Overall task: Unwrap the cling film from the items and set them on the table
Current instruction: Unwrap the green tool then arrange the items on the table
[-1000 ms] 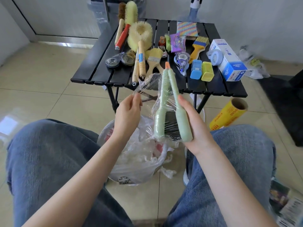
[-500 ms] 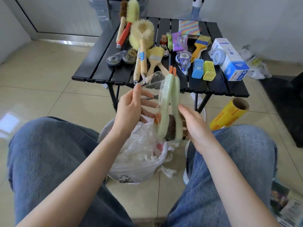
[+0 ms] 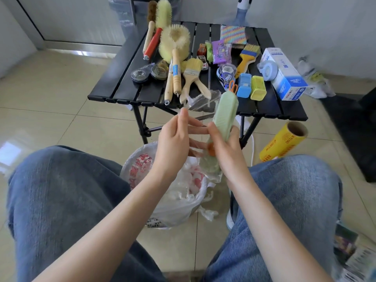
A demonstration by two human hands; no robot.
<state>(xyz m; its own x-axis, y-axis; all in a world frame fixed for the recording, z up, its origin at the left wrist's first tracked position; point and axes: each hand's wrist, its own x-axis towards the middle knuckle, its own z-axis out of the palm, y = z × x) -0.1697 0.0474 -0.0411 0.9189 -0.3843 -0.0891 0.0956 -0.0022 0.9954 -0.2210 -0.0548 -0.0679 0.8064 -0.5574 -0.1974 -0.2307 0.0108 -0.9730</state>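
Observation:
My right hand (image 3: 225, 147) grips a pale green brush set (image 3: 224, 117) with orange ends, held upright over my lap and in front of the table edge. Clear cling film (image 3: 201, 100) stretches from the top of the green brushes to my left hand (image 3: 175, 139), whose thumb and forefinger pinch the film's loose end. More film clings to the lower bristle end (image 3: 210, 166), just above the bag. The black slatted table (image 3: 114, 86) holds several brushes and small items.
A white plastic bag (image 3: 177, 202) with crumpled film sits on the floor between my knees. A yellow cling film roll (image 3: 282, 142) lies by my right knee. A blue and white box (image 3: 284, 74) lies at the table's right edge.
My right hand has turned the green brush set so its flat back faces me and raised it toward the table. My left hand stays on the film, now stretched further off.

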